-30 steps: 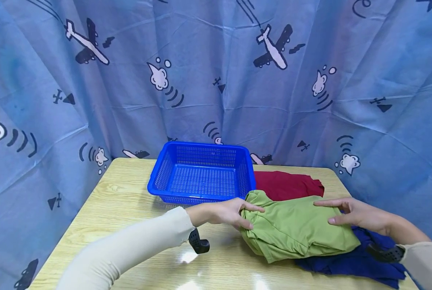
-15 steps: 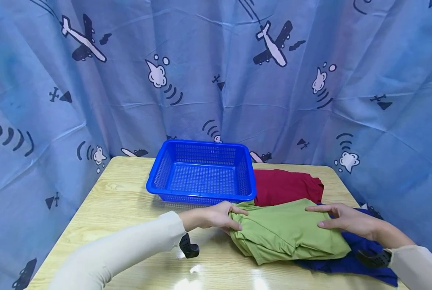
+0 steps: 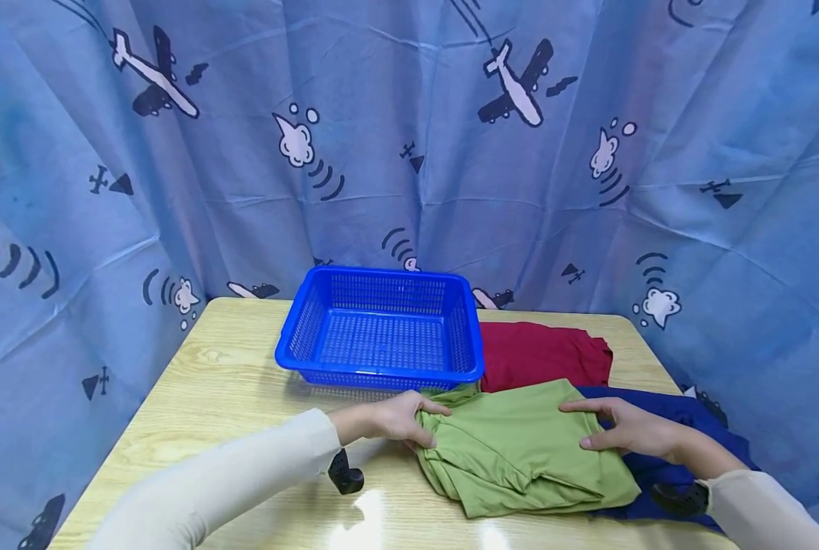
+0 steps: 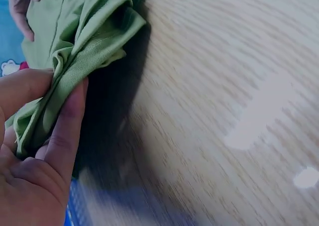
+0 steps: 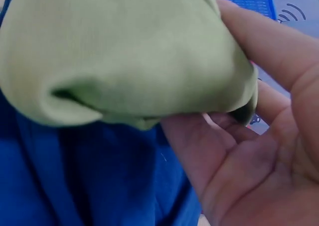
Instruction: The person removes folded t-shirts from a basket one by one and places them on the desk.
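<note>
A folded green shirt (image 3: 513,435) is held up at both ends in front of the basket. My left hand (image 3: 399,418) pinches its left edge; in the left wrist view, layers of the shirt (image 4: 82,71) lie between thumb and fingers. At the other end my right hand (image 3: 636,431) grips the right edge, thumb and fingers on either side of the cloth (image 5: 129,61) in the right wrist view. Part of each hand is hidden by the cloth. Below and right of the shirt lies a dark blue garment (image 3: 698,412), partly covered by it.
A blue plastic basket (image 3: 382,374), with nothing in it, stands at the back middle of the wooden table (image 3: 224,367). A folded red garment (image 3: 543,355) lies to its right. A blue curtain (image 3: 354,168) with printed planes hangs behind the table.
Both hands have moved left and slightly toward the front with the green shirt. More of the dark blue garment now shows on the right.
</note>
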`<state>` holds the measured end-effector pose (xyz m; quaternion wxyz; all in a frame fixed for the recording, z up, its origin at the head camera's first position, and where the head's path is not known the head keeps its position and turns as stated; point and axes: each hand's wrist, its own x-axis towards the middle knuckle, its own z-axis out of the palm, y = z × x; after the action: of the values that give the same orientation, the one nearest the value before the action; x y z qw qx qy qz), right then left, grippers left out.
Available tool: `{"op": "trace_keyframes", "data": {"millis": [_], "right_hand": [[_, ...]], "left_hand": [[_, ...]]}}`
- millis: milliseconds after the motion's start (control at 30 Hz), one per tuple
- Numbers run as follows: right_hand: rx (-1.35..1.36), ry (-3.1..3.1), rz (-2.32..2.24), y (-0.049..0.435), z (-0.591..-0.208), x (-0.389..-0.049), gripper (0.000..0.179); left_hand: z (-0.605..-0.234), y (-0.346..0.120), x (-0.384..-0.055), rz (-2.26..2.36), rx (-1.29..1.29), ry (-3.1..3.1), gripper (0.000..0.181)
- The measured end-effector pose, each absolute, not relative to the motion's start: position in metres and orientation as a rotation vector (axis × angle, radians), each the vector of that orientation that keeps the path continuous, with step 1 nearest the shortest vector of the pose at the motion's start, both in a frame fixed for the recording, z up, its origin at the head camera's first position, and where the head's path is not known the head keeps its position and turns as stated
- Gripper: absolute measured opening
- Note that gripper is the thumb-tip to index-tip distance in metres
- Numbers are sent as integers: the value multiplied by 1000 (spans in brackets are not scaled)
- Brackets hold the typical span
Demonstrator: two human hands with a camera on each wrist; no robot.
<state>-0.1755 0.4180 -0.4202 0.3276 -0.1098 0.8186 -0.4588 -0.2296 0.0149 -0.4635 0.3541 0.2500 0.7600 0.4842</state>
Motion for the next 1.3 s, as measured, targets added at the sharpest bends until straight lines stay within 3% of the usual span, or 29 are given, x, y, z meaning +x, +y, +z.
{"op": "trace_keyframes", "data": {"millis": [667, 1300], "right_hand": [[-217, 2021, -1252, 419, -445, -172, 65], [-237, 1996, -1259, 428, -456, -180, 64]], "left_hand": [[-474, 9, -238, 1129, 784, 2095, 67], [-481, 6, -246, 1123, 735, 2049, 70]]}}
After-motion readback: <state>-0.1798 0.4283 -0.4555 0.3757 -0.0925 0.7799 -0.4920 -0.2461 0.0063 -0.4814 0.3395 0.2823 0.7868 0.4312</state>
